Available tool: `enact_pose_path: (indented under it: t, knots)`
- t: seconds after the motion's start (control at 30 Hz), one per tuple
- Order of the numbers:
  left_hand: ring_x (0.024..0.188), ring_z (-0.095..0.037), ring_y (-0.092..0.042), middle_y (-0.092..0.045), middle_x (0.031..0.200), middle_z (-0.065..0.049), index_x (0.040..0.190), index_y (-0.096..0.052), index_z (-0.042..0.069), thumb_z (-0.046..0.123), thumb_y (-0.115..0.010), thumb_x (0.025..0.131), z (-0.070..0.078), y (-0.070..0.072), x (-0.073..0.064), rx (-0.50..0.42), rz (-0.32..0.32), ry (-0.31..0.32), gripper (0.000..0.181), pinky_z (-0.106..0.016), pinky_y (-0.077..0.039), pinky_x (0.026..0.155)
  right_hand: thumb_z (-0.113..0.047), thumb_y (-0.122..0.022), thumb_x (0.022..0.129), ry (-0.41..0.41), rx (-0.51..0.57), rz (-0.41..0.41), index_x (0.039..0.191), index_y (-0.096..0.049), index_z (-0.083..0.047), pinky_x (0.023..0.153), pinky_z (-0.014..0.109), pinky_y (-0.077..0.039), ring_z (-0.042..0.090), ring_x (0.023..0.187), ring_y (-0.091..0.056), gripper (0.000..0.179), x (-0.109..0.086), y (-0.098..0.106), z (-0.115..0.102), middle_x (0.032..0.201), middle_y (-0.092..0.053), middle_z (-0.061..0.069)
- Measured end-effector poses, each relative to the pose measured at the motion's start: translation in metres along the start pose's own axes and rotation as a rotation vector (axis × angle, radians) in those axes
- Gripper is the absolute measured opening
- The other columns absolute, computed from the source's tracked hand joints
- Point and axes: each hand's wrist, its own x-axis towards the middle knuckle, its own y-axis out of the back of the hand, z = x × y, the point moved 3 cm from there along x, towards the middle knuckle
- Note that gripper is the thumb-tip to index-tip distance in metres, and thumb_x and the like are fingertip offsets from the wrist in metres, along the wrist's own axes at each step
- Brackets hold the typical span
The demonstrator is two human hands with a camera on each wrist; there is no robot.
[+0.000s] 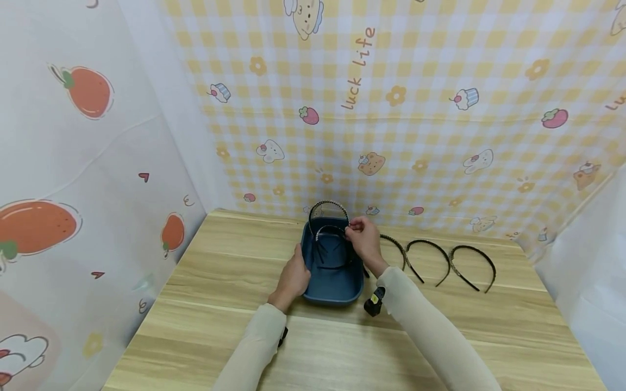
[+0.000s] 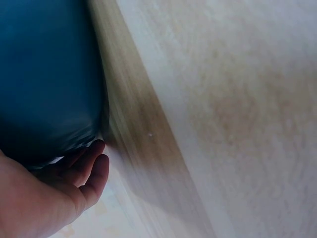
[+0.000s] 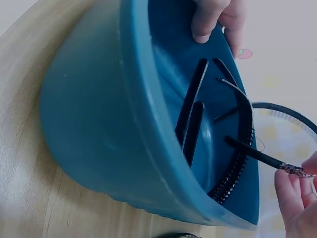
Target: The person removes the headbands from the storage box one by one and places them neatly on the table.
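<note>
Left hand [image 1: 292,274]: I grip the blue basin [image 1: 332,285] by its side, thumb inside
Right hand [image 1: 364,239]: I pinch a glittery headband [image 1: 329,202], its arch above the far rim
Wooden table [image 1: 323,347]: a row of headbands [image 1: 428,240] lies right of the basin

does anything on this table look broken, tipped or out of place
Nothing stands out. The blue basin stands upright on the table, held by the left hand; the right hand pinches a headband, and three others lie in a row to the right, with no visible break.
</note>
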Motion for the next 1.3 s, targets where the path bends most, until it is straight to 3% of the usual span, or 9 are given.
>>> enact_pose_path:
  t: [0.13,0.23,0.37,0.5,0.77,0.93,1.13,1.3]
  knots:
    - [0.077,-0.031,-0.065,-0.065,0.113,-0.028,0.154,-0.017,-0.009,-0.002,-0.045,0.094,0.0,0.0,0.0,0.002,-0.008,0.005,0.067,-0.044,-0.052,0.069,0.0,-0.065,0.09,0.019,0.042,0.031,0.111,-0.061,0.008,0.074,0.033,-0.058,0.011,0.076,-0.063,0.023,0.0,0.002,-0.002,0.097,-0.064,0.014]
    - [0.08,-0.031,-0.066,-0.064,0.116,-0.029,0.154,-0.017,-0.009,-0.002,-0.045,0.094,0.0,0.0,0.0,0.007,-0.008,0.011,0.066,-0.044,-0.052,0.072,-0.001,-0.066,0.09,0.04,0.077,0.056,0.11,-0.061,0.005,0.072,0.028,-0.058,0.011,0.078,-0.064,0.021,0.0,0.003,-0.004,0.098,-0.064,0.013]
    - [0.084,-0.033,-0.067,-0.063,0.118,-0.029,0.153,-0.018,-0.009,-0.002,-0.045,0.094,0.0,-0.001,0.001,0.01,0.001,0.006,0.066,-0.045,-0.053,0.075,0.0,-0.064,0.091,0.082,0.181,0.07,0.11,-0.058,0.006,0.074,0.027,-0.057,0.025,0.087,-0.065,0.02,0.0,0.004,-0.008,0.099,-0.062,0.013]
    - [0.076,-0.029,-0.065,-0.064,0.115,-0.029,0.154,-0.018,-0.008,-0.001,-0.044,0.095,0.0,-0.001,0.001,0.006,-0.003,0.004,0.065,-0.042,-0.051,0.068,0.002,-0.063,0.092,0.087,0.264,0.054,0.109,-0.057,0.005,0.077,0.029,-0.058,0.038,0.096,-0.063,0.018,-0.002,0.006,-0.013,0.1,-0.061,0.012]
    - [0.063,-0.022,-0.059,-0.065,0.111,-0.028,0.155,-0.017,-0.007,0.0,-0.043,0.096,-0.001,-0.001,0.0,0.008,-0.013,0.01,0.065,-0.035,-0.044,0.057,0.003,-0.063,0.092,0.007,0.329,-0.005,0.111,-0.058,0.004,0.084,0.041,-0.057,0.024,0.088,-0.067,0.02,-0.005,0.02,-0.013,0.097,-0.06,0.008]
    - [0.059,-0.021,-0.055,-0.065,0.108,-0.027,0.155,-0.016,-0.007,-0.001,-0.043,0.095,-0.001,0.0,0.001,0.002,-0.012,0.006,0.065,-0.034,-0.041,0.054,0.004,-0.063,0.092,-0.044,0.315,-0.017,0.117,-0.057,0.006,0.076,0.035,-0.059,0.011,0.074,-0.068,0.026,-0.005,0.032,-0.004,0.097,-0.062,0.008]
    - [0.064,-0.021,-0.058,-0.064,0.117,-0.029,0.154,-0.017,-0.007,0.0,-0.043,0.095,-0.001,-0.001,0.001,0.005,-0.005,-0.001,0.065,-0.035,-0.044,0.058,0.003,-0.059,0.093,-0.129,0.286,-0.066,0.129,-0.055,0.003,0.075,0.032,-0.058,0.01,0.071,-0.068,0.037,-0.01,0.049,0.005,0.09,-0.066,0.0]
    - [0.061,-0.021,-0.056,-0.065,0.108,-0.027,0.154,-0.018,-0.008,-0.001,-0.045,0.094,-0.001,-0.001,0.001,0.003,-0.003,-0.003,0.066,-0.035,-0.042,0.055,0.0,-0.059,0.094,-0.206,0.307,-0.112,0.136,-0.053,0.0,0.076,0.03,-0.058,0.01,0.072,-0.069,0.042,-0.014,0.063,0.011,0.088,-0.068,-0.002]
